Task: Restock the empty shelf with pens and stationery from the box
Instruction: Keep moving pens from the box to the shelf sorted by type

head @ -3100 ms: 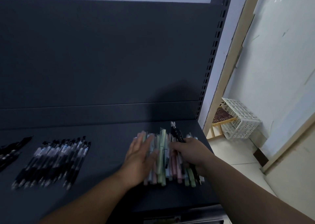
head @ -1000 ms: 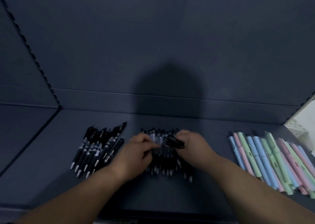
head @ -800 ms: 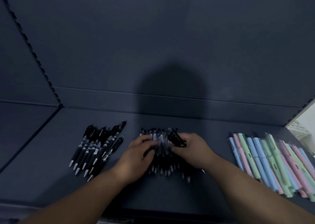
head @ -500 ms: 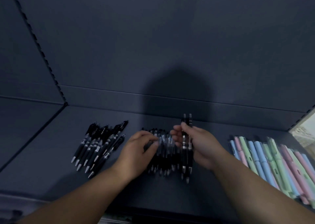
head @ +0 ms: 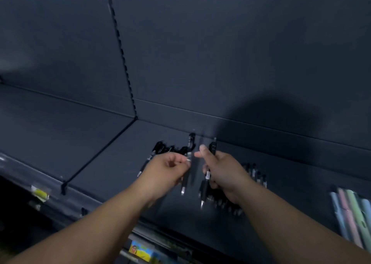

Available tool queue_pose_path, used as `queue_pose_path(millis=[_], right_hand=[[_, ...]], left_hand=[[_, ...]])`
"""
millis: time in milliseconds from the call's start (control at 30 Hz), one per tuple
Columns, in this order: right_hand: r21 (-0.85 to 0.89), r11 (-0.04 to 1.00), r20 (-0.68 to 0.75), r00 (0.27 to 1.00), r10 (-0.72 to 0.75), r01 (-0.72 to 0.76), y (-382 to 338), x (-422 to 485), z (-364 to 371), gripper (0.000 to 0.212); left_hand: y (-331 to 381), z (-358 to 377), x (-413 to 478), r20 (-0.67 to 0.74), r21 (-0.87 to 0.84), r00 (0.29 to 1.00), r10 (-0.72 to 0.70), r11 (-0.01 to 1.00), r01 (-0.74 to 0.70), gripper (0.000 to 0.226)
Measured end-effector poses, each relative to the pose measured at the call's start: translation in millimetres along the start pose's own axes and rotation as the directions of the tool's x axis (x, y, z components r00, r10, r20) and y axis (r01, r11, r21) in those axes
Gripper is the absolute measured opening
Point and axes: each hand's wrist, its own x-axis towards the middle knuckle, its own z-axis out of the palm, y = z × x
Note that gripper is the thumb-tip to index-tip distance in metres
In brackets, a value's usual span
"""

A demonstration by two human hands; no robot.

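Both hands are raised just above the dark shelf (head: 112, 163). My left hand (head: 166, 170) pinches a black pen (head: 188, 163) that stands nearly upright, tip down. My right hand (head: 222, 173) grips another black pen (head: 206, 181), clip end up by my thumb. Behind my left hand lies a pile of black pens (head: 166, 149). A second row of black pens (head: 253, 173) lies on the shelf under and behind my right hand. Pastel pens (head: 353, 213) lie at the far right.
A slotted upright (head: 120, 53) and a thin divider (head: 100, 151) split the shelf; the section to its left holds nothing. The shelf's front rail carries a yellow price tag (head: 40, 192). A colourful package (head: 142, 250) shows on the level below.
The view has swung left, leaving the pastel pens at the edge. My left hand has left the middle pile and now pinches a black pen of its own. Both hands hold pens lifted off the shelf.
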Motion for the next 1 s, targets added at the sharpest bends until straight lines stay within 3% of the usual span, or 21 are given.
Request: queue_pose_path(millis=[67, 133, 233, 333, 367, 433, 500, 633, 767, 833, 900, 1000], right_hand=[[-0.063, 0.998, -0.011, 1.0, 0.015, -0.016, -1.2, 7.8, 7.2, 0.035], [-0.131, 0.99, 0.001, 0.999, 0.042, -0.041, -3.0, 16.0, 15.9, 0.028], [-0.245, 0.961, -0.001, 0.991, 0.132, -0.128, -3.4, 26.4, 36.5, 0.026], [-0.314, 0.923, -0.069, 0.975, 0.212, -0.223, -0.8, 34.4, 59.2, 0.023], [-0.309, 0.919, -0.103, 0.969, 0.225, -0.246, 1.0, 36.6, 66.1, 0.022], [-0.284, 0.921, -0.189, 0.957, 0.22, -0.268, 4.7, 39.7, 77.4, 0.043], [-0.337, 0.909, -0.271, 0.95, 0.155, -0.244, 7.5, 40.8, 85.8, 0.054], [-0.558, 0.812, -0.339, 0.94, -0.036, -0.17, 6.0, 42.6, 95.7, 0.038], [-0.652, 0.74, -0.327, 0.942, -0.079, -0.164, 5.1, 52.9, 96.2, 0.037], [-0.635, 0.746, -0.363, 0.93, -0.056, -0.203, 7.3, 56.1, 91.5, 0.055], [-0.645, 0.734, -0.368, 0.928, -0.054, -0.214, 9.3, 58.4, 85.1, 0.073], [-0.7, 0.706, -0.269, 0.955, -0.124, -0.106, 9.8, 71.4, 76.2, 0.073]], left_hand=[[-8.1, -30.2, 14.3, -0.175, 0.256, 0.984, 0.032, 0.967, 0.014, 0.007], [-19.3, -60.3, 31.3, -0.246, 0.444, 0.967, 0.072, 0.895, 0.047, 0.008], [-40.4, -94.1, 56.3, -0.215, 0.579, 0.976, 0.034, 0.81, 0.099, 0.007], [-59.7, -110.2, 75.5, -0.093, 0.682, 0.995, -0.028, 0.727, 0.084, 0.009], [-64.3, -113.0, 80.8, -0.051, 0.688, 0.998, -0.035, 0.723, 0.06, 0.006], [-68.6, -115.1, 89.0, 0.013, 0.669, 1.0, -0.019, 0.743, 0.005, 0.006], [-72.0, -114.7, 94.6, 0.055, 0.656, 0.998, 0.041, 0.752, -0.067, 0.023], [-80.5, -111.0, 96.5, 0.244, 0.591, 0.958, 0.149, 0.761, -0.269, 0.065], [-90.9, -111.2, 93.6, 0.406, 0.503, 0.892, 0.198, 0.767, -0.399, 0.092], [-94.2, -110.5, 91.2, 0.528, 0.497, 0.817, 0.229, 0.697, -0.517, 0.103], [-96.3, -107.1, 89.4, 0.635, 0.517, 0.73, 0.252, 0.563, -0.645, 0.105], [-98.3, -102.3, 91.9, 0.681, 0.525, 0.679, 0.272, 0.465, -0.713, 0.103]])
